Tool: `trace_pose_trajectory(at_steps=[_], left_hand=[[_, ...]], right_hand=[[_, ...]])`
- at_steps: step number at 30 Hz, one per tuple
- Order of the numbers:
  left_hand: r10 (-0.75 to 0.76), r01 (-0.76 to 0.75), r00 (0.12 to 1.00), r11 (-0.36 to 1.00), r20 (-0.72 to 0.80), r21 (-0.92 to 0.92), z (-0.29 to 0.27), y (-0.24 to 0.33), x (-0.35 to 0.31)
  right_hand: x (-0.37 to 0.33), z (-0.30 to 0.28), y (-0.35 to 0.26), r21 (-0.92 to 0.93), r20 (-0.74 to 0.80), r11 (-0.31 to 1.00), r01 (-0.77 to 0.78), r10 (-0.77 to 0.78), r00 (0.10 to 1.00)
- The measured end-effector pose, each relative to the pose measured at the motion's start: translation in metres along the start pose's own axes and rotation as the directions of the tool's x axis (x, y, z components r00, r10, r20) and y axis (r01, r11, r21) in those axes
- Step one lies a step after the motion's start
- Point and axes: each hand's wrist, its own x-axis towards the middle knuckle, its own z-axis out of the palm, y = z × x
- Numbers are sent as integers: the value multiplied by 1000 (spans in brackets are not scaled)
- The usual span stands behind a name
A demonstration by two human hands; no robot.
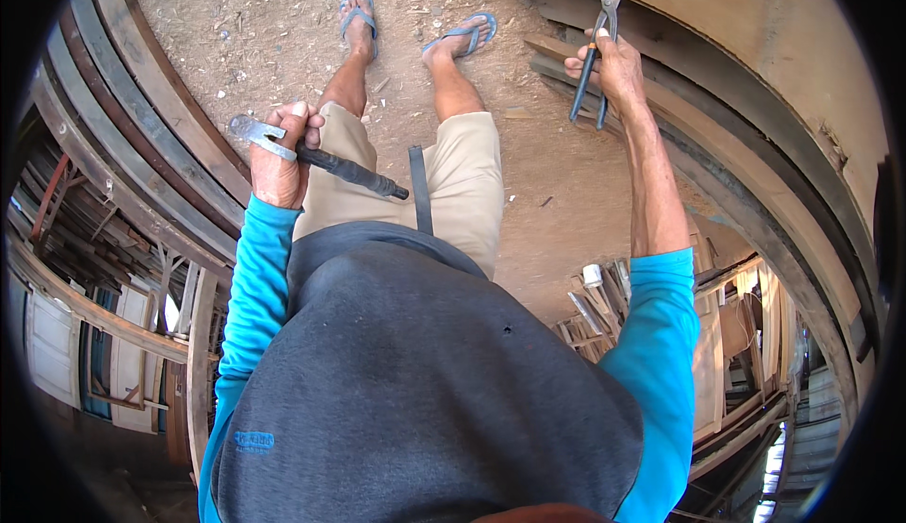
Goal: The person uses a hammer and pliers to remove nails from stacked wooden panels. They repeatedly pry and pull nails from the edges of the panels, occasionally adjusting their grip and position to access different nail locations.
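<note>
My left hand (pixel 283 157) is closed round a claw hammer (pixel 351 174) near its head. The metal head sticks out beyond my fist, while the black-wrapped handle slants down to the right, in front of my beige shorts. In my right hand (pixel 615 65) is a pair of pincers (pixel 585 79), gripped with the metal jaws up and the dark handles hanging down. That hand is near the stacked planks (pixel 566 51) on the right. The tools are well apart.
Long boards (pixel 165 70) lie stacked at the left, and a large wooden panel (pixel 802 13) covers planks at the right. Wood chips litter the dirt floor (pixel 255 32) around my sandalled feet. A pile of offcuts (pixel 599 306) and a white container (pixel 593 276) are behind at the right.
</note>
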Motion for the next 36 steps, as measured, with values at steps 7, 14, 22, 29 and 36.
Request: trace_pose_trajectory(at_steps=[7, 14, 22, 29, 36], left_hand=[[25, -26, 1000, 999, 12, 48, -7, 5, 0], [57, -58, 998, 998, 19, 26, -8, 12, -4], [-14, 1, 994, 993, 105, 119, 6, 11, 6], [-71, 0, 938, 979, 340, 203, 54, 23, 23], [-123, -205, 851, 817, 510, 539, 65, 69, 5]], right_hand=[[14, -27, -10, 120, 183, 966, -229, 205, 961], [27, -82, -72, -685, 226, 724, -76, 311, 923], [-52, -99, -54, -817, 58, 559, -140, 322, 945], [-162, 58, -10, -431, 254, 892, -133, 262, 931], [-245, 139, 4, -273, 230, 948, 164, -101, 968]])
